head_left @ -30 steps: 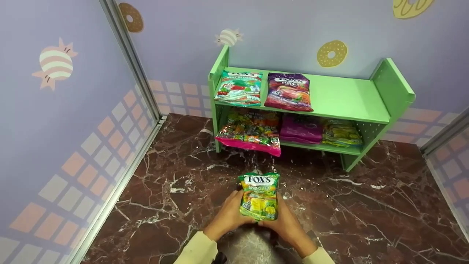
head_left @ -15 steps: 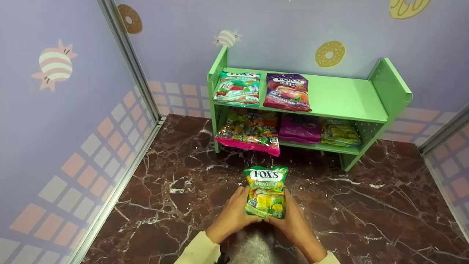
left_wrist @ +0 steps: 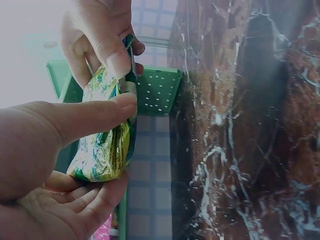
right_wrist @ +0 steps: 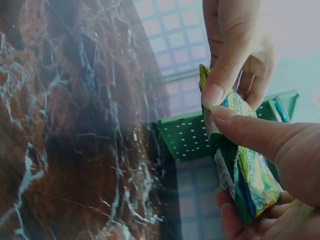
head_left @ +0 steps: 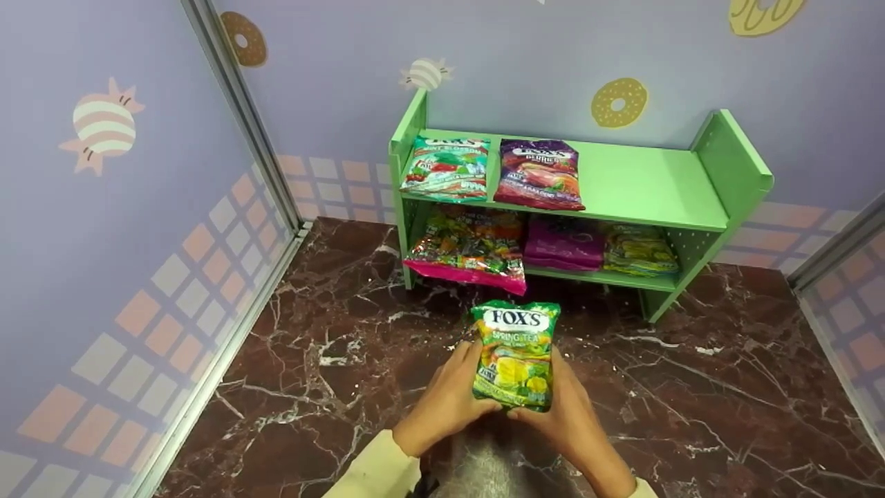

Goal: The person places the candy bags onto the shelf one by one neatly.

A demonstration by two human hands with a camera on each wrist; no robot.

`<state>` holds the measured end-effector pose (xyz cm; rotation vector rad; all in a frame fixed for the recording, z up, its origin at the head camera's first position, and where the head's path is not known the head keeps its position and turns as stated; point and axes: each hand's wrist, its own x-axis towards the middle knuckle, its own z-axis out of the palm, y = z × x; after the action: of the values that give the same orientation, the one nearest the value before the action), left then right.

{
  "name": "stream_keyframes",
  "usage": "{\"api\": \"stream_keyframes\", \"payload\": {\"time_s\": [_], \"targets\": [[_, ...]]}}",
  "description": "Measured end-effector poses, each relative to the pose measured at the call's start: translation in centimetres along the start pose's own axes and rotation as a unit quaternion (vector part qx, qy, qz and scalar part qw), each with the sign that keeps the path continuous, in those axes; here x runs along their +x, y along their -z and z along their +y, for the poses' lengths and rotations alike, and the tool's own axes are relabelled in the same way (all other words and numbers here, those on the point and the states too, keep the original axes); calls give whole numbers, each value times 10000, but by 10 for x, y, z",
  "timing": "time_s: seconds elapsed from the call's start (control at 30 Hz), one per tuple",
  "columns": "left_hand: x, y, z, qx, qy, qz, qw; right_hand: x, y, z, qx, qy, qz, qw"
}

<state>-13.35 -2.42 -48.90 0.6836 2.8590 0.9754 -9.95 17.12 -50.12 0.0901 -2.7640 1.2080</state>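
Observation:
Both hands hold a green and yellow FOX'S Spring Tea candy bag (head_left: pixel 515 353) upright above the marble floor, in front of a green shelf (head_left: pixel 650 183). My left hand (head_left: pixel 449 401) grips the bag's lower left edge, my right hand (head_left: pixel 563 408) its lower right edge. In the left wrist view the thumb (left_wrist: pixel 95 117) presses the shiny bag (left_wrist: pixel 102 150) against the fingers under it. The right wrist view shows the thumb (right_wrist: pixel 250 132) pinching the bag (right_wrist: pixel 242 175) while the other hand's fingers hold its top edge.
The shelf's top board carries a teal bag (head_left: pixel 446 169) and a purple bag (head_left: pixel 541 174), with bare room to their right. The lower board holds a multicoloured bag (head_left: pixel 470 249), a magenta bag (head_left: pixel 563 243) and a yellow-green bag (head_left: pixel 639 250). Patterned walls stand left and behind.
Both hands have carried the candy bag forward and slightly right, toward the shelf, and a little higher.

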Motion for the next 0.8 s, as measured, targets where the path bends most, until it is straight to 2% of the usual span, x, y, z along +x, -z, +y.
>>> {"api": "stream_keyframes", "payload": {"time_s": [0.23,0.4,0.6,0.8], "targets": [[7,7,15,107,-248,39,9996,-1,14,-5,-195,-14,226,9996],[14,8,25,164,-461,64,9988,1,24,-7,-192,132,486,9985],[24,10,36,202,-711,259,9969,5,40,-9,-161,137,594,9980],[34,14,49,483,-912,294,9942,8,57,-10,-382,219,785,9959]]}}
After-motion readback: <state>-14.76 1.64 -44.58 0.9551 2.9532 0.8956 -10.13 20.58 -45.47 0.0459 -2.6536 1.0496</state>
